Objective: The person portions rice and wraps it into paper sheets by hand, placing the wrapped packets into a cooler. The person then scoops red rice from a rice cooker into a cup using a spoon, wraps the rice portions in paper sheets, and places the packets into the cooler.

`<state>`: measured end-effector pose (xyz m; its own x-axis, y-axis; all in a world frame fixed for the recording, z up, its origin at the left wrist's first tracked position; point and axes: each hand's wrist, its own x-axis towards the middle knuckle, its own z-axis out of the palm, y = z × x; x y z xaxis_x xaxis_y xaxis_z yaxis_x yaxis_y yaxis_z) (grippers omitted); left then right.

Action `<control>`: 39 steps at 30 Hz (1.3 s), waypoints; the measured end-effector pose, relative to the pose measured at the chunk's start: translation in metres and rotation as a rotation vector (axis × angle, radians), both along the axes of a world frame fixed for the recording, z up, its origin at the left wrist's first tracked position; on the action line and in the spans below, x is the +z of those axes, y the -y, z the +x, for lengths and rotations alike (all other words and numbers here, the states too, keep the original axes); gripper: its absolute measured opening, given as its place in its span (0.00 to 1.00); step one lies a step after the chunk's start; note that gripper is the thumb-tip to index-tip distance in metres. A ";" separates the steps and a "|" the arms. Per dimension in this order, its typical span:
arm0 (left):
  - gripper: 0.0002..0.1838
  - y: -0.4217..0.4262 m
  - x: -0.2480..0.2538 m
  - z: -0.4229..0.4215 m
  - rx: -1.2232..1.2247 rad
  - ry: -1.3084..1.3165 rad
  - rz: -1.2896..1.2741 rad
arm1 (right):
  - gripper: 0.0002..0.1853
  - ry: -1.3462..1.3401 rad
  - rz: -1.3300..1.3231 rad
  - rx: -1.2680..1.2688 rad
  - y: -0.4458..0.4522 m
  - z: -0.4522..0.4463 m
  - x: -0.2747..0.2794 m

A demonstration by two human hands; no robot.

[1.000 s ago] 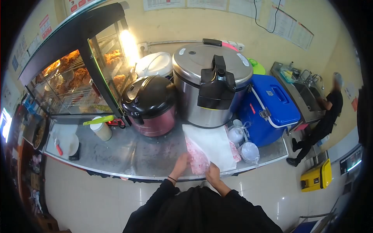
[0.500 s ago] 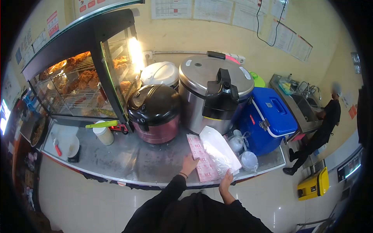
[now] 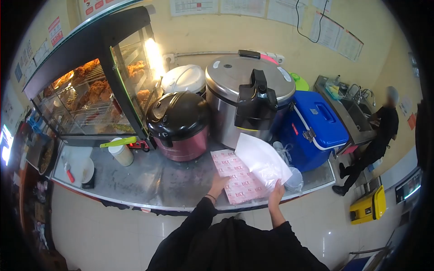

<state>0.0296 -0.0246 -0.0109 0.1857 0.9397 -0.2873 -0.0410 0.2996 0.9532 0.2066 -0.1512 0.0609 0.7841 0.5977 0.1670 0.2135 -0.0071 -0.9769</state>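
My left hand [image 3: 219, 186] is closed on the left edge of a sheet of red-and-white printed wrapping paper [image 3: 238, 181], marked "RICE", above the metal counter. My right hand [image 3: 276, 193] pinches the lower right corner of a glossy white sheet [image 3: 262, 158], which overlaps the printed paper. A clear, shiny layer like plastic shows over the white sheet's lower part. Just beyond the papers are a pink rice cooker [image 3: 181, 144] with a black lid and a big steel rice cooker [image 3: 221, 108].
A blue cooler box [image 3: 316, 117] and a plastic-wrapped white container [image 3: 295, 178] stand right of the papers. A lit cabinet [image 3: 110, 67] of fried chicken is at left, near a white jar [image 3: 121, 153]. A person [image 3: 384, 126] stands at the sink; a yellow bin [image 3: 368, 205] is nearby.
The white sheet has shifted right with my right hand, uncovering more of the printed paper. My left hand still holds its edge. The camera view has shifted slightly.
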 end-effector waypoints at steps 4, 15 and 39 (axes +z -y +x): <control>0.35 -0.007 -0.013 0.031 -0.262 -0.564 0.206 | 0.19 0.049 0.087 0.083 -0.003 0.013 0.014; 0.31 -0.009 0.022 0.058 -0.207 -0.336 0.068 | 0.20 -0.012 0.034 0.067 0.001 0.026 -0.024; 0.19 0.011 0.038 -0.013 -0.009 -0.888 0.474 | 0.17 0.210 0.066 0.101 0.000 -0.011 -0.010</control>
<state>0.0169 -0.0357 0.0268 0.0935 0.9925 0.0781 0.7429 -0.1218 0.6582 0.1961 -0.1512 0.0512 0.6653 0.6534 0.3612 0.4080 0.0870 -0.9088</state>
